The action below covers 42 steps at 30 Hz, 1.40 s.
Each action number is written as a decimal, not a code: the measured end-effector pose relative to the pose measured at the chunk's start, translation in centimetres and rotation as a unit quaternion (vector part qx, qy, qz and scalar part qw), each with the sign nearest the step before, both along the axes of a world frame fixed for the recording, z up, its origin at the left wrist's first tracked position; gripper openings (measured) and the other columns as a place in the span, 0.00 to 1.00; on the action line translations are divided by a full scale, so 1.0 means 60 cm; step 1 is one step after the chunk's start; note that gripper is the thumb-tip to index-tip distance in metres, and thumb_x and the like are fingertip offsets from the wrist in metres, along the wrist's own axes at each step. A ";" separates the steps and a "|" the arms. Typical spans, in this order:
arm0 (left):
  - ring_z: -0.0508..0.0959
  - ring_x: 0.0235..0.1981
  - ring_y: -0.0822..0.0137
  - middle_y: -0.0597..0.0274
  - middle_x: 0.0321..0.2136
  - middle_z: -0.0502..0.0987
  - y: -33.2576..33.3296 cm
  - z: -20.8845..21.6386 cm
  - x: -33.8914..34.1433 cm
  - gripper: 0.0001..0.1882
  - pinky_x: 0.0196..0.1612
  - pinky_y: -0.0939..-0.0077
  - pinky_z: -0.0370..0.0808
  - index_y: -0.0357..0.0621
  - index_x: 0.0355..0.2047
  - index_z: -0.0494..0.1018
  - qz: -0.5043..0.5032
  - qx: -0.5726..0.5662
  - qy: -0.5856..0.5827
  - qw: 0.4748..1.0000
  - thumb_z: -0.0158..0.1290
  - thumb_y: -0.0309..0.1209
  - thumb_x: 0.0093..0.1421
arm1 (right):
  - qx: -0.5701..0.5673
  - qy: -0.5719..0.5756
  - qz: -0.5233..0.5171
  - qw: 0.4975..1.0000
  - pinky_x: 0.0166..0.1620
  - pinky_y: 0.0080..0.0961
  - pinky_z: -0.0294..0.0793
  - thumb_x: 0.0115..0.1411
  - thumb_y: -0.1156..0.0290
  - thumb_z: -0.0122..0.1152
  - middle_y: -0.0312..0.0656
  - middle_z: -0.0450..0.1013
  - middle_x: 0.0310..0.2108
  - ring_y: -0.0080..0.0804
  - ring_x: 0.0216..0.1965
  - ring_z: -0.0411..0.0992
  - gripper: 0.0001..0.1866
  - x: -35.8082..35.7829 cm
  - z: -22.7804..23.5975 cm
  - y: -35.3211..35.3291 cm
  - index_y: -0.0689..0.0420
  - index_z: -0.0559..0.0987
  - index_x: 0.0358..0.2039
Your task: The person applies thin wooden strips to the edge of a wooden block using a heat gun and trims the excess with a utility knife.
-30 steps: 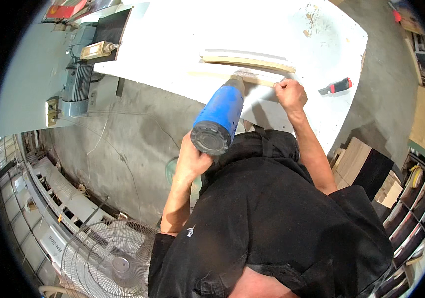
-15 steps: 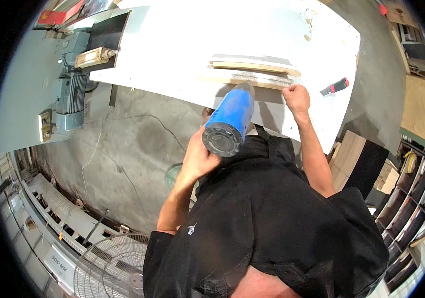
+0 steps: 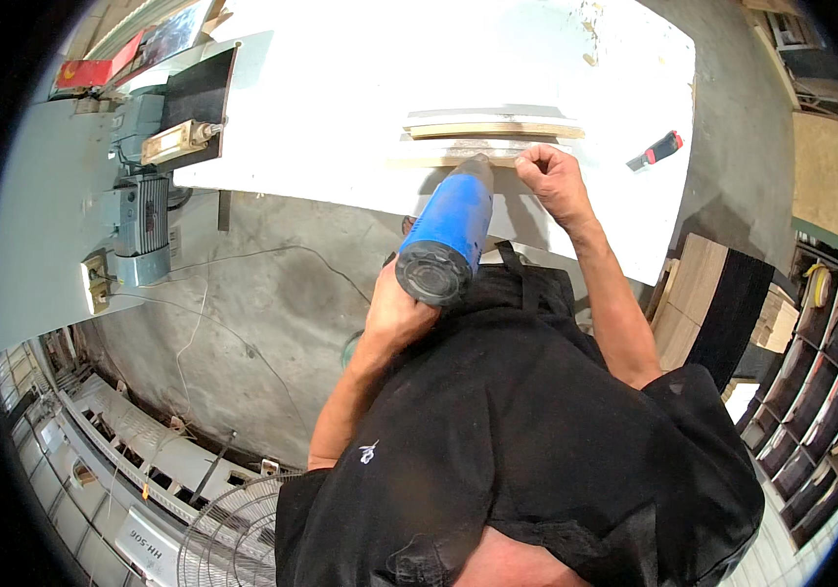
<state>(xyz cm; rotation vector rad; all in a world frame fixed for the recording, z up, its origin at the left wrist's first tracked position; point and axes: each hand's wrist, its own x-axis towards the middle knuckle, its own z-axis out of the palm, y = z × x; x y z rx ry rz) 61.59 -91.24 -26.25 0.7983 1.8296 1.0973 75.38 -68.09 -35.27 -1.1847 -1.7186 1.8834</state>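
Observation:
My left hand (image 3: 399, 311) is wrapped round a blue heat gun (image 3: 456, 213) with a black rear end; its grip is mostly hidden. The gun's metal nozzle points away from me, over the near one of two narrow board strips (image 3: 427, 161) on the white table. Close to the nozzle, my right hand (image 3: 558, 188) is closed, thumb and fingers pressed together at that strip's right part. Whatever lies between those fingertips cannot be made out. Just behind lies the other pale wooden strip (image 3: 497, 129), roughly parallel.
A blade tool (image 3: 661, 149) with a red-and-black handle lies on the white table (image 3: 340, 98) to the right. Motors (image 3: 142, 210) stand at left, near a cable (image 3: 282, 250) on the floor. Boards (image 3: 693, 293) and a shelf rack (image 3: 810, 362) are at right, a fan (image 3: 233, 538) at lower left.
My right hand has moved left along the near strip, from its right end toward the nozzle. The heat gun stays over the strip; the whole view has shifted slightly.

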 end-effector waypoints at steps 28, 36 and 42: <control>0.76 0.45 0.64 0.54 0.43 0.78 -0.048 0.012 -0.056 0.24 0.48 0.66 0.74 0.34 0.50 0.70 -0.003 0.010 0.011 1.000 0.64 0.29 0.54 | 0.068 -0.017 0.051 0.996 0.28 0.15 0.64 0.57 0.69 0.61 0.29 0.70 0.19 0.14 0.22 0.63 0.08 -0.052 0.099 -0.005 0.60 0.79 0.25; 0.75 0.46 0.64 0.54 0.44 0.77 -0.046 0.004 -0.062 0.24 0.49 0.66 0.73 0.34 0.50 0.70 0.004 0.016 0.011 1.000 0.63 0.28 0.55 | 0.084 -0.035 0.064 0.994 0.28 0.16 0.64 0.56 0.68 0.62 0.29 0.70 0.19 0.14 0.22 0.63 0.09 -0.055 0.089 -0.004 0.60 0.79 0.25; 0.77 0.38 0.68 0.57 0.38 0.77 -0.058 -0.010 -0.070 0.21 0.41 0.69 0.76 0.33 0.48 0.70 0.016 0.011 -0.002 1.000 0.62 0.25 0.55 | 0.086 -0.023 0.062 0.994 0.27 0.16 0.63 0.57 0.68 0.61 0.29 0.70 0.19 0.14 0.22 0.63 0.09 -0.059 0.089 -0.003 0.59 0.79 0.25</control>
